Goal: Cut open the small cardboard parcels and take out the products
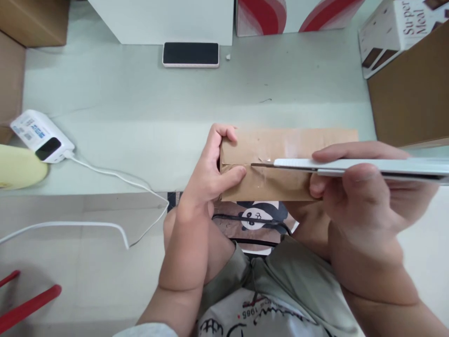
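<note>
A brown cardboard box [280, 145] is held at the table's front edge, with clear tape showing on its top. My left hand [217, 171] is closed on the box's left end, thumb on top and fingers around the far corner. In my right hand [365, 192] is a white utility knife [351, 166], gripped between thumb and fingers. Its narrow dark blade points left and its tip is at the seam of the box, just right of my left thumb. The right hand's lower fingers are near the right part of the box.
Against a white panel [175, 18] at the back lies a black-topped device [191, 54]. A white power bank [44, 133] with a cable [108, 173] and a yellow object [21, 168] are at left. Cardboard boxes [414, 93] and a printed carton [382, 37] stand right.
</note>
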`<action>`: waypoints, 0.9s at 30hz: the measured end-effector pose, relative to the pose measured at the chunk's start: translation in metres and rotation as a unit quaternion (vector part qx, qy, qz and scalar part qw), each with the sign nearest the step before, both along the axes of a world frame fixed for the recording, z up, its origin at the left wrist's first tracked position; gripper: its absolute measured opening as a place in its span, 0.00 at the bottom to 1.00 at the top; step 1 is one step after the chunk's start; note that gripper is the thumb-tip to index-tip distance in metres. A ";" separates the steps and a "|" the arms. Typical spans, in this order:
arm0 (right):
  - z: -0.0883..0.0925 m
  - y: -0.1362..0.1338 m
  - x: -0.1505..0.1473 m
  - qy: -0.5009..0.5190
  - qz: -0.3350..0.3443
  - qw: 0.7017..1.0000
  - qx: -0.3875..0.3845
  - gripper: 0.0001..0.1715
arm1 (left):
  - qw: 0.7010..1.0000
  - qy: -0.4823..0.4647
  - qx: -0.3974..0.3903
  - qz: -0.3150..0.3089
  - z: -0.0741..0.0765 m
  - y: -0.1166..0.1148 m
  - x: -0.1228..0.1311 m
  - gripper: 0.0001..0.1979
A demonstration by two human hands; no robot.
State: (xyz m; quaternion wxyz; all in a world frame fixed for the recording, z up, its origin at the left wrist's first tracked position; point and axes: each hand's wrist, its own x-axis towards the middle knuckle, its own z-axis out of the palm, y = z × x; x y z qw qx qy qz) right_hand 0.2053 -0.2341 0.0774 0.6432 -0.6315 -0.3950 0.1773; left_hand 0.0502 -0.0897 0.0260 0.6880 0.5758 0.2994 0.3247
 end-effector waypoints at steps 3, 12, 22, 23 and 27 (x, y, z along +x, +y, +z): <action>0.001 0.005 -0.001 0.002 -0.031 0.999 0.030 0.10 | 1.000 0.009 -0.008 0.021 0.001 0.000 0.001 0.32; -0.002 0.010 0.005 0.021 0.004 0.999 0.042 0.10 | 0.992 -0.057 0.102 -0.049 -0.017 0.004 0.002 0.32; 0.000 0.013 0.005 0.039 0.025 0.998 0.041 0.07 | 0.990 -0.074 0.115 -0.043 -0.022 0.005 0.004 0.31; 0.002 0.014 0.004 0.037 0.024 0.998 0.033 0.07 | 0.990 -0.074 0.112 -0.041 -0.023 0.005 0.004 0.30; 0.008 0.019 0.002 0.042 0.010 0.999 -0.027 0.09 | 0.991 -0.083 0.096 -0.047 -0.025 0.007 0.003 0.30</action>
